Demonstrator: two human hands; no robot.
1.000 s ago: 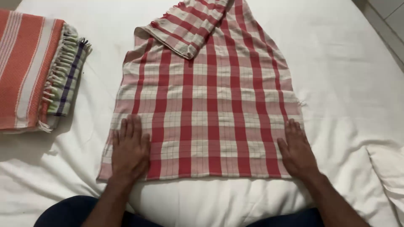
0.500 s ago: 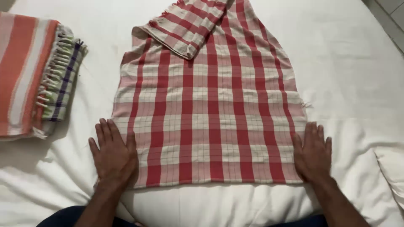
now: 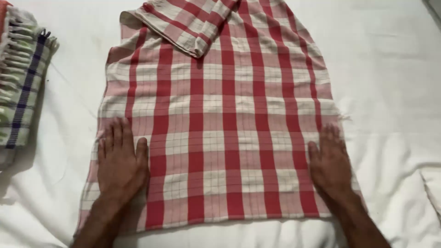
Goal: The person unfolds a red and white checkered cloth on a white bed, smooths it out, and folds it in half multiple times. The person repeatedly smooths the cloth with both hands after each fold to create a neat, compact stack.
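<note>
A red and white checked cloth (image 3: 220, 124) lies spread on a white bed sheet (image 3: 390, 82). Its far end is folded back over itself at the top (image 3: 183, 23). My left hand (image 3: 120, 160) lies flat, palm down, on the cloth's near left edge with fingers together. My right hand (image 3: 330, 163) presses flat on the near right edge in the same way. Neither hand grips anything.
A stack of folded striped cloths with fringed ends (image 3: 20, 78) sits at the left edge of the bed. A pillow corner (image 3: 432, 188) shows at the right.
Both hands slid outward, then came back onto the cloth's side edges and a little farther up. The camera has moved closer and the cloth lies flatter.
</note>
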